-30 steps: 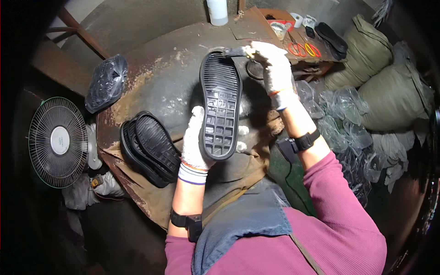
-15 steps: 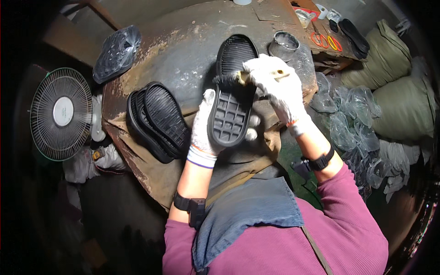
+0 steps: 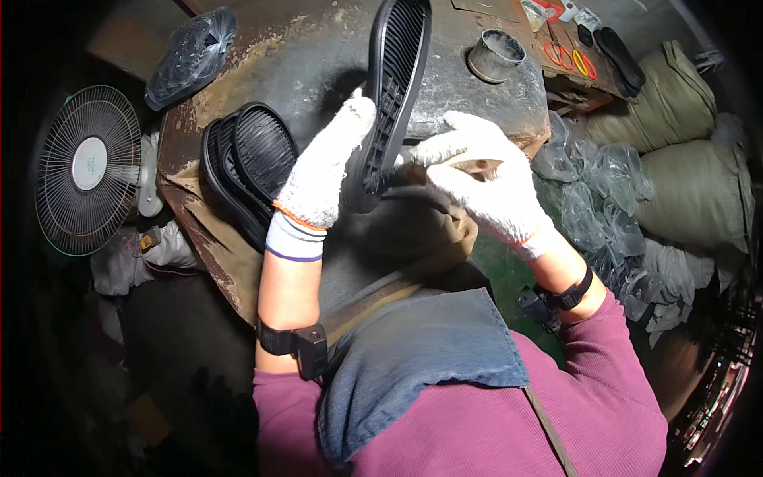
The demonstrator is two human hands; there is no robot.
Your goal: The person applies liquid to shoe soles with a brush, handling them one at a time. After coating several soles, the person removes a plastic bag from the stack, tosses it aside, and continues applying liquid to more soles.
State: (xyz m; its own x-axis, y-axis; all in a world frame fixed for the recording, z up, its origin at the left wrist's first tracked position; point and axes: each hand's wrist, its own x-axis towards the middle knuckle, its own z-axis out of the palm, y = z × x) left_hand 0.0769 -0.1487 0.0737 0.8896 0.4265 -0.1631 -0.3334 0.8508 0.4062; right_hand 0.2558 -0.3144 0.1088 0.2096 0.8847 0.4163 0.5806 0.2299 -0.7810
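A black shoe sole [image 3: 401, 60] is held up and tipped onto its edge, its ribbed forepart away from me and its grid heel nearer. My left hand [image 3: 322, 163], in a white knit glove, grips it along the left side. My right hand [image 3: 497, 187], gloved the same, is closed on a brush whose pale wooden handle [image 3: 482, 165] shows between the fingers. The brush's head is near the sole's right edge, blurred and partly hidden; contact is unclear. Several more black soles [image 3: 266, 147] lie stacked beside my left hand.
A round metal pot [image 3: 497, 57] stands on the worn table [image 3: 318, 71]. A plastic-wrapped bundle [image 3: 191, 60] lies at the far left, with a fan [image 3: 89, 163] below. To the right are scissors [image 3: 584, 65], full sacks [image 3: 691, 175] and clear plastic bags [image 3: 592, 187].
The sole has been raised away from me and turned from face-up onto its edge. My right hand and the brush have come down from its middle toward the heel's right side.
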